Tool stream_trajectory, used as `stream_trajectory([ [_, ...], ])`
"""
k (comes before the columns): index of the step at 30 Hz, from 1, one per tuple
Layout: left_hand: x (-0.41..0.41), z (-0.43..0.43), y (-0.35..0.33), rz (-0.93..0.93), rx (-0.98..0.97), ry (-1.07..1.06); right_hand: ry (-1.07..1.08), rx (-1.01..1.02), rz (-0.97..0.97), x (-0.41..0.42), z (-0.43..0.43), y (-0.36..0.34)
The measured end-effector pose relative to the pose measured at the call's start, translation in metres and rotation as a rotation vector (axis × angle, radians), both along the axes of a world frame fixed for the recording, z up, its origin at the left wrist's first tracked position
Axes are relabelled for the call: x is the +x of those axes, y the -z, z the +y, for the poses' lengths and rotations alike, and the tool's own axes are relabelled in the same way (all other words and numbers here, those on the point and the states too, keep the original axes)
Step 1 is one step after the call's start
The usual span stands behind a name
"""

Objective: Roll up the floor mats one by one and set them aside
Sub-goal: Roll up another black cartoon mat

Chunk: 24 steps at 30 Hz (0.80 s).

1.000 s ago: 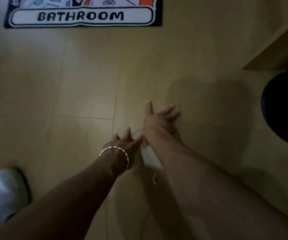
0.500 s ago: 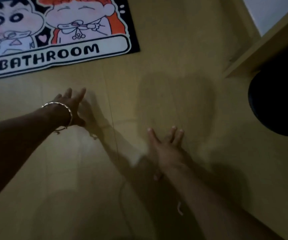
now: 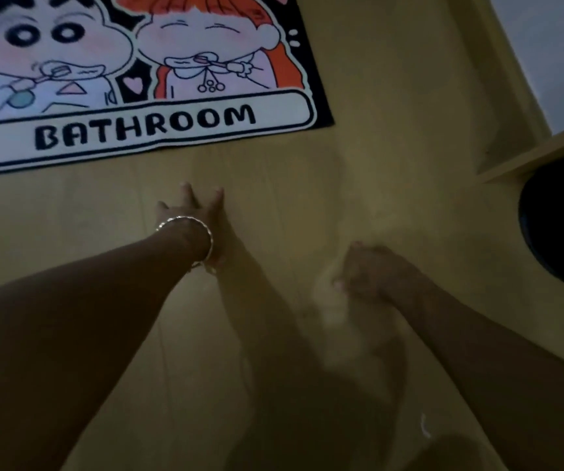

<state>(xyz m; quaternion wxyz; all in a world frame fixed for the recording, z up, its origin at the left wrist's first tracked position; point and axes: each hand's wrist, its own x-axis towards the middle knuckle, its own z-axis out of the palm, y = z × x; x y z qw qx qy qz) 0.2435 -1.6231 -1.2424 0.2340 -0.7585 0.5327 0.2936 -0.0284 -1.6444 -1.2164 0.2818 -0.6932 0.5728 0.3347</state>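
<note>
A floor mat [image 3: 178, 127] lies flat on the wooden floor at the upper left, printed with two cartoon figures and the word BATHROOM in a white band with a black border. My left hand [image 3: 195, 212], a thin bracelet on its wrist, reaches forward with straight fingers, a short way below the mat's near edge and not touching it. My right hand [image 3: 370, 271] hovers lower and to the right over bare floor. It is blurred, its fingers loosely curled, and it holds nothing.
A round black object [image 3: 560, 229] sits at the right edge. Above it runs the edge of a light wooden piece of furniture [image 3: 532, 154], with a pale surface [image 3: 552, 45] in the top right corner. Yellow-brown floorboards [image 3: 375, 158] fill the middle.
The view has moved closer to the mat, which now looks larger. My left hand has shifted right and toward the mat's near edge. My right hand's spread fingers have curled.
</note>
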Motion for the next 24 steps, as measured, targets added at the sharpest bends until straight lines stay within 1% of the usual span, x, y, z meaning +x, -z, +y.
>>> stream_trajectory([
  [3, -0.002, -0.002, -0.005, 0.033, 0.013, 0.0, -0.017, -0.067, -0.114, 0.066, -0.031, -0.005],
  [5, -0.002, -0.003, -0.011, 0.052, 0.024, -0.006, -0.076, -0.023, -0.145, 0.109, -0.026, -0.005],
  [7, -0.001, -0.004, -0.008, 0.087, 0.026, -0.022, -0.156, 0.046, -0.113, 0.133, -0.007, 0.006],
  [11, 0.002, -0.005, 0.0, 0.128, 0.003, -0.076, -0.242, 0.087, 0.03, 0.136, 0.009, 0.011],
  [15, 0.001, -0.009, -0.004, 0.196, -0.046, -0.163, -0.271, 0.13, 0.055, 0.136, -0.001, 0.008],
  [18, 0.0, -0.008, -0.003, 0.21, -0.072, -0.149, -0.309, 0.128, 0.129, 0.14, 0.001, -0.001],
  [22, -0.001, -0.012, -0.007, 0.188, -0.049, -0.148, -0.347, 0.189, 0.121, 0.154, -0.009, -0.019],
  [24, -0.006, -0.02, -0.01, 0.187, 0.005, -0.17, -0.35, 0.234, 0.1, 0.157, -0.017, -0.025],
])
